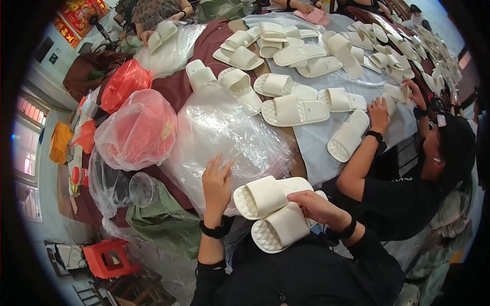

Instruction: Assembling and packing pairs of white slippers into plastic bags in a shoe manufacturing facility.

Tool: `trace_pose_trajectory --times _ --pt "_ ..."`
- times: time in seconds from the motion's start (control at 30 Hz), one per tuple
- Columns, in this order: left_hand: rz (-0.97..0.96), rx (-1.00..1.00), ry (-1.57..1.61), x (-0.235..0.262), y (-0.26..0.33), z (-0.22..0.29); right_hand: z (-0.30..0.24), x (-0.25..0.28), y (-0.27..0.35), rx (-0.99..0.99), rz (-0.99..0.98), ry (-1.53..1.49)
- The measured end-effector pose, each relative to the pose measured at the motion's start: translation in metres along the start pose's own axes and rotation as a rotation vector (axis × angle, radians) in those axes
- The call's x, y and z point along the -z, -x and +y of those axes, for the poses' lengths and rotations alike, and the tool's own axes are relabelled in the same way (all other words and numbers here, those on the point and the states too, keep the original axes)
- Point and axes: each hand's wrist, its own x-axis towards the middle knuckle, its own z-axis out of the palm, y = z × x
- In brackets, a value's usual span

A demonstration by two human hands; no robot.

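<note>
Slippers, white and soft, cover the long table (326, 135), running toward one o'clock. A big stack of clear plastic bags (219, 132) lies near the middle. At six o'clock, a pair of white slippers (273, 209) sits pressed together, not yet in a bag. The right hand (314, 204) rests on top of the pair, fingers curled around it. The left hand (217, 183) lies spread flat on the bags. Many loose slippers are left unbagged; no packed pair can be seen.
</note>
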Motion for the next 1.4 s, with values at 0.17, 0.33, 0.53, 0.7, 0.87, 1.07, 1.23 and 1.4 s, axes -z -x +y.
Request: trace_pose_trajectory --times 0.17,0.33,0.53,0.7,0.87,1.07,1.23,1.4 --pt "-0.114 0.273 0.537 0.002 -0.021 -0.001 0.010 0.006 -0.007 -0.014 -0.040 -0.001" --pt "-0.174 0.352 0.604 0.008 -0.027 0.015 0.006 0.002 -0.006 0.109 -0.036 -0.145" --pt "-0.144 0.214 0.389 -0.001 -0.027 0.044 0.011 0.002 -0.020 0.345 0.035 -0.139" --pt "-0.172 0.071 0.255 -0.005 -0.026 0.063 0.011 -0.002 -0.027 0.426 -0.028 -0.129" --pt "-0.146 -0.057 0.201 -0.005 -0.003 0.052 0.023 0.001 -0.051 0.509 -0.257 -0.225" --pt "-0.103 -0.179 0.074 -0.005 -0.004 0.049 0.018 -0.003 -0.056 0.429 -0.299 -0.260" --pt "0.060 -0.261 -0.049 -0.008 -0.006 0.056 0.019 -0.009 -0.068 0.486 -0.319 -0.239" --pt "0.066 -0.268 0.006 -0.013 0.000 0.053 -0.001 -0.023 -0.061 0.385 -0.258 -0.068"
